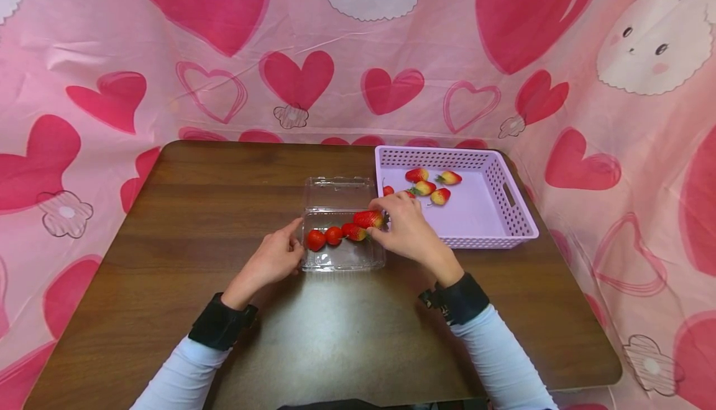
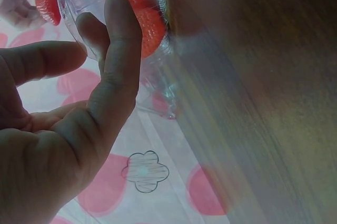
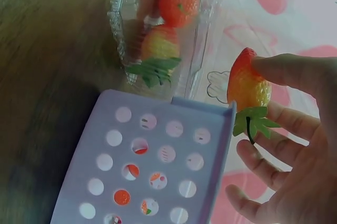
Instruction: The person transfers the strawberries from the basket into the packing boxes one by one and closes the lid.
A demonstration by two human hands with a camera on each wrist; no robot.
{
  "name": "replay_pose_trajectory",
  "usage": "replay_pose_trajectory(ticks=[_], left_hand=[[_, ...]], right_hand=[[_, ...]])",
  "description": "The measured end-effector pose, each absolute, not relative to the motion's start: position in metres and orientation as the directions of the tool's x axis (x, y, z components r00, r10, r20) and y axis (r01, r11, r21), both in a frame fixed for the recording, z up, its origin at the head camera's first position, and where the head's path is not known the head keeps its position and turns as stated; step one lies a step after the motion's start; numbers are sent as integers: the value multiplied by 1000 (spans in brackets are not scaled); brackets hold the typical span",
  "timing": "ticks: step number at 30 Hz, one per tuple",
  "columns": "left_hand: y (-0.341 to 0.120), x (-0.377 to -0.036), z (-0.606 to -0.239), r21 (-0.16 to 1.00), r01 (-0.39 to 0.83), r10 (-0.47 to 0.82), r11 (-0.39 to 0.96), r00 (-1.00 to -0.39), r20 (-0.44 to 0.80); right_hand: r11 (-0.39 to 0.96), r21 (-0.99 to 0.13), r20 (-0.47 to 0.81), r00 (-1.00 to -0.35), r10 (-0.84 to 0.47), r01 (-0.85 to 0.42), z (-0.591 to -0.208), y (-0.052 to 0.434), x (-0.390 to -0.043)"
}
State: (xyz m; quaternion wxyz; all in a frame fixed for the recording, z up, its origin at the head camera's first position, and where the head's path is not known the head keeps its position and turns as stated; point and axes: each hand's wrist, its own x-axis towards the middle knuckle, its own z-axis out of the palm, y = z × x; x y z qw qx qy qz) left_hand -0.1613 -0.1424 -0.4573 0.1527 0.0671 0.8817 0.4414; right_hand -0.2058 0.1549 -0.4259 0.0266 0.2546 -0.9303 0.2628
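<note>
A clear plastic clamshell box (image 1: 342,259) lies open mid-table with its lid (image 1: 338,192) folded back. Three red strawberries (image 1: 334,235) sit in a row inside it. My right hand (image 1: 385,220) pinches a fourth strawberry (image 1: 369,218) just above the box's right end; in the right wrist view this strawberry (image 3: 247,84) is red and yellow, with green leaves, held between my fingertips (image 3: 274,66). My left hand (image 1: 294,236) rests at the box's left edge, with straight fingers (image 2: 118,34) against the clear wall (image 2: 158,77).
A lilac perforated basket (image 1: 503,211) stands to the right of the box, holding several strawberries (image 1: 431,186); its wall (image 3: 158,182) is close beside the box. The brown table (image 1: 224,180) is backed by a pink heart-print cloth.
</note>
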Motion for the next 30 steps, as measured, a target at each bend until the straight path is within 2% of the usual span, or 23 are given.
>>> replay_pose_trajectory(ticks=[8, 30], left_hand=[[-143, -161, -458, 799, -23, 252, 601, -943, -216], [-143, -160, -457, 802, -22, 255, 597, -943, -215]], right_hand=[[742, -431, 177, -854, -489, -514, -428, 149, -203], [742, -424, 114, -843, -526, -520, -437, 138, -200]])
